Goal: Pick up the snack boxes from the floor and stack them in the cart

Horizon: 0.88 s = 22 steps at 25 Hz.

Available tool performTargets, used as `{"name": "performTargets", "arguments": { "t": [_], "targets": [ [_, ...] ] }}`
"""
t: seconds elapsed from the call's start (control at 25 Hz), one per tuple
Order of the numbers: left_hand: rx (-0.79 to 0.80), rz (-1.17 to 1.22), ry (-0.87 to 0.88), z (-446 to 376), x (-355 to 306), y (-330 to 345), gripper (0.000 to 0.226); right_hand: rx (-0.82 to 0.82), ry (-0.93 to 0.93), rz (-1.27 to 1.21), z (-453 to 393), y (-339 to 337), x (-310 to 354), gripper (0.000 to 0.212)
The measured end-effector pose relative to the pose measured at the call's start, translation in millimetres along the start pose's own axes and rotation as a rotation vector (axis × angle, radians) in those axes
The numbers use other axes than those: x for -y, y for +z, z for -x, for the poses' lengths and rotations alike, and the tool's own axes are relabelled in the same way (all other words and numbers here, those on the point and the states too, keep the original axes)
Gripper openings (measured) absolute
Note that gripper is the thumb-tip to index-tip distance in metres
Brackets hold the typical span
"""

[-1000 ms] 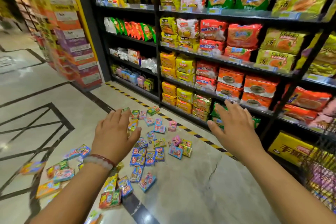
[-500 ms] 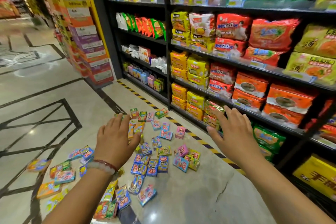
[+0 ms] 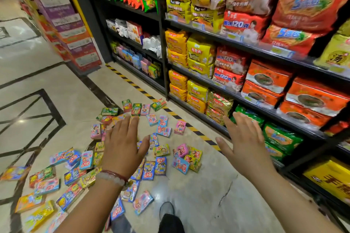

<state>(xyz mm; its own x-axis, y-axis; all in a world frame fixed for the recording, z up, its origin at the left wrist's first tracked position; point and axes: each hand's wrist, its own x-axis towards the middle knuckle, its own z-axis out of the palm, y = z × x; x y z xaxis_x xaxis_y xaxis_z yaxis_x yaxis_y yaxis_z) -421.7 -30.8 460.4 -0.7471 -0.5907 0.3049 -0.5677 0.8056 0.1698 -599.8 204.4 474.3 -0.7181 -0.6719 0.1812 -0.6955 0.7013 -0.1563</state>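
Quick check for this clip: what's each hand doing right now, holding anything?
Left hand: open, fingers spread, holding nothing, above the snack boxes.
Right hand: open, fingers spread, holding nothing.

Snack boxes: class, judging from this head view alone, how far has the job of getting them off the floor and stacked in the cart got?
Done: nothing that shows; no cart is in view and the snack boxes lie scattered on the floor. In hand: nothing; the left hand and right hand are both open, fingers spread, above the pile. Left: picking up every box and stacking them all.
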Motion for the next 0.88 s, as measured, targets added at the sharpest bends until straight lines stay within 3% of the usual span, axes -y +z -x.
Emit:
{"name": "performTargets", "arguments": {
  "t": [0.28,0.48,0.72,0.88],
  "targets": [
    [0.081,0.083,0.088,-100.0,18.2,111.1,0.061,0.068,0.067,0.003,-80.9,95.6,-18.6,0.067],
    [0.062,0.179,0.163,-119.1,21.0,230.0,0.056,0.114,0.085,-0.031,-115.8,216.6,-47.8,0.056],
    [0.191,0.245,0.258,-84.3,36.9,499.4,0.052,0.263,-0.008,-0.082,-125.8,471.6,-103.9,0.057],
    [0.34,0.205,0.477,-43.2,58.9,707.2,0.046,0.41,-0.051,-0.017,-117.7,678.0,-146.7,0.068]
  ]
}}
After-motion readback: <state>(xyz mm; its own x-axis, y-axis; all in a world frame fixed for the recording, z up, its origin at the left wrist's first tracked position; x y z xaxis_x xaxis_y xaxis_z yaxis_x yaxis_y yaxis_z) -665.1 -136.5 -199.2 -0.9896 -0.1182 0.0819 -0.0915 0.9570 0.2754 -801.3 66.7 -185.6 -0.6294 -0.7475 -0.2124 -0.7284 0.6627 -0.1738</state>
